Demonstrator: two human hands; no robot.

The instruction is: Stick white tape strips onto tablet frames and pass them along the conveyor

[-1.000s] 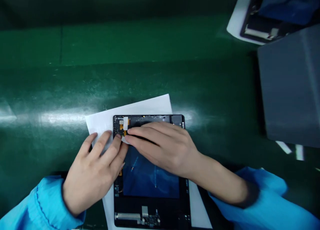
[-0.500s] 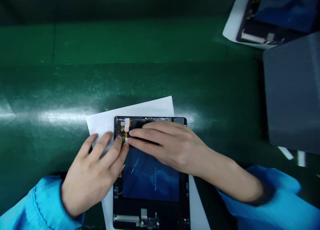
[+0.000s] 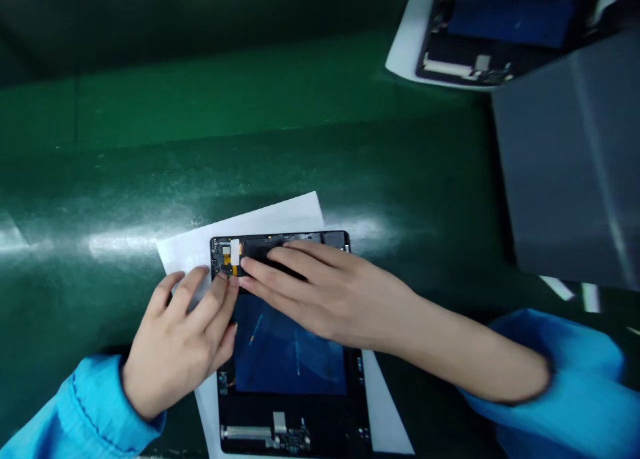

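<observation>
An opened tablet (image 3: 290,411) lies on a white sheet of paper (image 3: 270,212), its blue battery area (image 3: 295,359) and circuit parts showing. My left hand (image 3: 180,339) comes over its left edge with fingers spread, two fingertips pressing near an orange flex cable (image 3: 227,260). A strip of white tape (image 3: 235,252) crosses that cable just above them. My right hand (image 3: 330,289) reaches across the upper part of the tablet, fingers stretched out. Its fingertips nearly meet those of my left hand, and its thumb is hidden. Neither hand appears to grip anything.
A second opened tablet (image 3: 460,52) rests on white paper at the upper right. In front of it stands a large grey panel (image 3: 570,172), with small white strips (image 3: 591,298) by its lower edge. Green matting (image 3: 150,172) covers the table.
The view has shifted, so most things appear farther left. My left fingertips now cover the small white spot at the cable's lower end. My right hand stays in place over the tablet.
</observation>
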